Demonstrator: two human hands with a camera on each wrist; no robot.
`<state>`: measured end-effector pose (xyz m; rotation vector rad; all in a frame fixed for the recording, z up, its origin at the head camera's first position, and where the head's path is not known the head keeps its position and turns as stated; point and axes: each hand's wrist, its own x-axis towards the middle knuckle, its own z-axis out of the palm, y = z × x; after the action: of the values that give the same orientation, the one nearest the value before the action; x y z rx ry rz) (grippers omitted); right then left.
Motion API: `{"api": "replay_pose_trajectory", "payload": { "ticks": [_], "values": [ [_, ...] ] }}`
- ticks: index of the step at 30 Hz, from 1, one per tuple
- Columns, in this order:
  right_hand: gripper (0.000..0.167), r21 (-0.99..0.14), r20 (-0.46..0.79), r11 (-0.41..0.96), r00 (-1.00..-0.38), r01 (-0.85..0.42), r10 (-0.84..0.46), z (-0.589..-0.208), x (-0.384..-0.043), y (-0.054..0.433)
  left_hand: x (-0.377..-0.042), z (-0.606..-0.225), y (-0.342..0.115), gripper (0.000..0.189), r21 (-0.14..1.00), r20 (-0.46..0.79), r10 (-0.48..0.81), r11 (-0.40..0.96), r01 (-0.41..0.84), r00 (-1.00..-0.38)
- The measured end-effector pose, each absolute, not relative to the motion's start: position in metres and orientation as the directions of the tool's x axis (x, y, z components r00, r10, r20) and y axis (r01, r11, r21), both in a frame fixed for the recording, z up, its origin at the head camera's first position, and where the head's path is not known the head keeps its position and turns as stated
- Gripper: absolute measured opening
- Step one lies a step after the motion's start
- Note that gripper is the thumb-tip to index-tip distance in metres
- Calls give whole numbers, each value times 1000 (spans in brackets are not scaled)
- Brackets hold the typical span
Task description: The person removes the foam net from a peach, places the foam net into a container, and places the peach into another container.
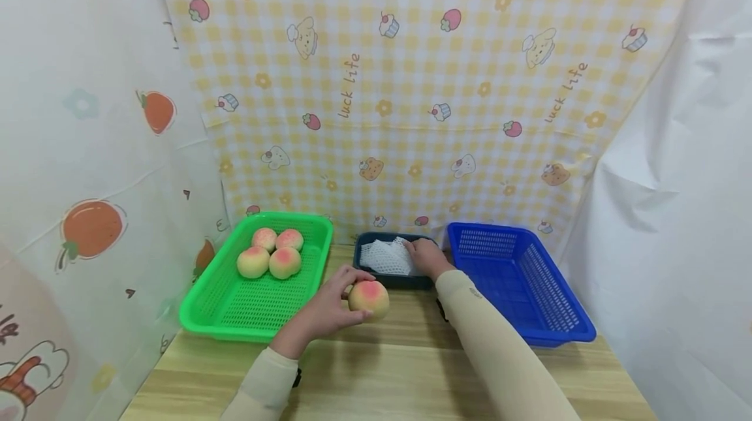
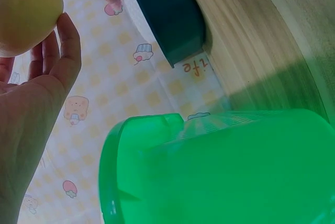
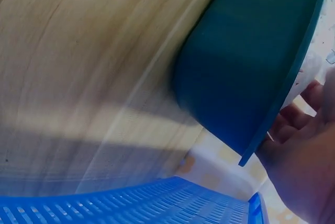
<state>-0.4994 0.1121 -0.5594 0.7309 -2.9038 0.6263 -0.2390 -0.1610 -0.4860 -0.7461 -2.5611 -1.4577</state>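
My left hand point(image 1: 331, 307) holds a peach point(image 1: 369, 299), yellow with a pink top, between thumb and fingers above the table front. The same peach point(image 2: 26, 12) fills the upper left corner of the left wrist view. My right hand point(image 1: 427, 256) reaches into a small dark tray point(image 1: 393, 281) and pinches a white foam fruit net point(image 1: 384, 256) lying there with others. In the right wrist view, the curled fingers point(image 3: 293, 114) are over the tray's rim, beside the white netting. Several more peaches point(image 1: 285, 263) sit together in a green basket point(image 1: 235, 332) on the left.
A blue basket point(image 1: 505, 290) stands right of the dark tray, under my right forearm. All the containers are on a wood-grain table point(image 1: 376, 375). A checked yellow cloth point(image 1: 399, 147) hangs behind, with white sheets at both sides.
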Motion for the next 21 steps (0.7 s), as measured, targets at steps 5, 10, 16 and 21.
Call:
{"api": "replay_pose_trajectory", "payload": {
  "ticks": [5, 10, 16, 21],
  "values": [
    [30, -368, 90, 830, -904, -420, -417, -570, -514, 113, -238, -484, -161, 55, 781, 305, 361, 435, 448, -881],
    [39, -354, 22, 843, -904, -406, -426, -580, -522, 112, -237, -484, -162, 55, 784, 294, 353, 441, 436, -888],
    [48, -289, -41, 860, -892, -422, -451, -551, -491, 101, -236, -483, -162, 55, 782, 308, 340, 442, 440, -888],
    [49, -229, -98, 863, -871, -451, -482, -532, -471, 96, -236, -482, -163, 55, 778, 297, 342, 455, 433, -892]
  ]
}}
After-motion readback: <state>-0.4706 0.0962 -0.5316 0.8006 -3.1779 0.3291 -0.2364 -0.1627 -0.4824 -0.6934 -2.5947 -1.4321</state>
